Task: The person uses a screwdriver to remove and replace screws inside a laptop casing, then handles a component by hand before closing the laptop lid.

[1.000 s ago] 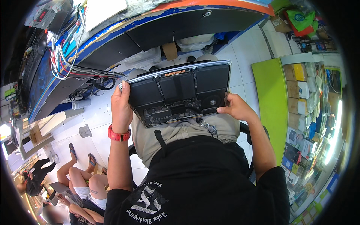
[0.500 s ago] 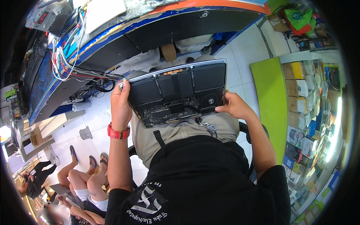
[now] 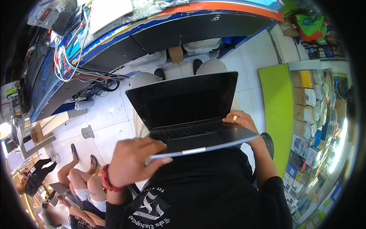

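Observation:
A laptop (image 3: 190, 110) rests over my lap with its lid raised; its screen is dark and its keyboard (image 3: 183, 131) faces up. My left hand (image 3: 135, 158) is at the front left corner, fingers over the palm rest and thumb at the front edge. At the right edge, my right hand (image 3: 244, 122) grips the base, its fingertips reaching onto the deck beside the keyboard's upper right corner. The laptop's front right corner overlaps my right wrist. The underside is hidden.
A workbench (image 3: 171, 32) with dark drawers stands ahead, cables (image 3: 72, 68) hanging from its left side. A plastic bin (image 3: 202, 45) sits beneath. On the right is a glass display case (image 3: 305, 95) with a green panel (image 3: 274, 114). Seated people (image 3: 85, 187) are at lower left.
The laptop was held with its bottom cover off, batteries and circuit board showing. Now it is turned over and opened, keyboard up. My left hand has come down nearer to me.

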The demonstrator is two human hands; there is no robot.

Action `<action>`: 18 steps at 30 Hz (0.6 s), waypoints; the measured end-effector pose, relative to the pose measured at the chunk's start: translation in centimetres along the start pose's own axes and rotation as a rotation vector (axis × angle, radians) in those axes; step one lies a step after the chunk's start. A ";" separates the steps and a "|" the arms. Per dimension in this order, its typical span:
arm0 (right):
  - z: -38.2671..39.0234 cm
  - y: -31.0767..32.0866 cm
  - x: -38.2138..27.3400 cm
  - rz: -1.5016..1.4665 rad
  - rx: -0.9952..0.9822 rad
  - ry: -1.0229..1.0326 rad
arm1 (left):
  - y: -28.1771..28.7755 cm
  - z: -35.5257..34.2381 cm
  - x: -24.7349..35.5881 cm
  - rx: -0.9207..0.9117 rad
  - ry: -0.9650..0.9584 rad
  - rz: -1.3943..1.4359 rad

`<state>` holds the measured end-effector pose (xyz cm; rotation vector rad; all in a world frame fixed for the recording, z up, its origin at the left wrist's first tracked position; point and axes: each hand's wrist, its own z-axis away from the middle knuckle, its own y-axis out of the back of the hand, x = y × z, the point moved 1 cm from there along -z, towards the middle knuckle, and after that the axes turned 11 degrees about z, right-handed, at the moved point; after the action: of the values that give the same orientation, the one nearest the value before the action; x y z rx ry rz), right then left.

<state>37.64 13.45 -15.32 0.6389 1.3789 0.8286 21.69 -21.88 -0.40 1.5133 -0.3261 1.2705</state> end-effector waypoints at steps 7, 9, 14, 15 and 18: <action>1.1 -0.4 -0.2 0.062 0.022 -0.005 | -2.3 1.2 1.1 -0.034 -0.049 -0.183; 1.0 -0.4 -0.1 0.038 0.013 -0.007 | -2.2 1.1 1.3 -0.036 -0.047 -0.208; 0.7 -0.1 -0.5 0.029 0.022 -0.021 | -2.2 0.9 1.1 -0.009 -0.037 -0.226; 0.8 -0.2 -0.4 0.024 0.024 -0.027 | -2.1 0.9 1.1 -0.011 -0.027 -0.227; 0.7 -0.2 -0.6 0.017 0.034 -0.043 | -2.0 0.6 0.9 0.001 -0.048 -0.226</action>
<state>38.40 12.89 -15.08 0.6915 1.3528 0.8019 23.89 -21.26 -0.63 1.5362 -0.1797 1.0577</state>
